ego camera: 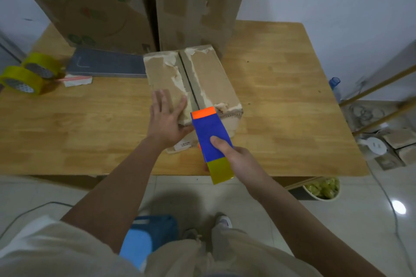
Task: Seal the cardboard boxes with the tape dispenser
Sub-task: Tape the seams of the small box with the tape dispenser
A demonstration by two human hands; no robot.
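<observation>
I see the small box (pixel 198 87) mid-desk (pixel 281 101), its flaps closed along an untaped seam. My left hand (pixel 166 119) lies flat, fingers straight, on its near left corner. My right hand (pixel 236 159) grips the dispenser (pixel 209 132), whose orange tip touches the box's near edge.

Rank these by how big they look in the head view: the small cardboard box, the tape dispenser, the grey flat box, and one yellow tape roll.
Largest to smallest:
1. small cardboard box
2. grey flat box
3. tape dispenser, enlarged by nearness, so unsure against the grey box
4. yellow tape roll
</observation>
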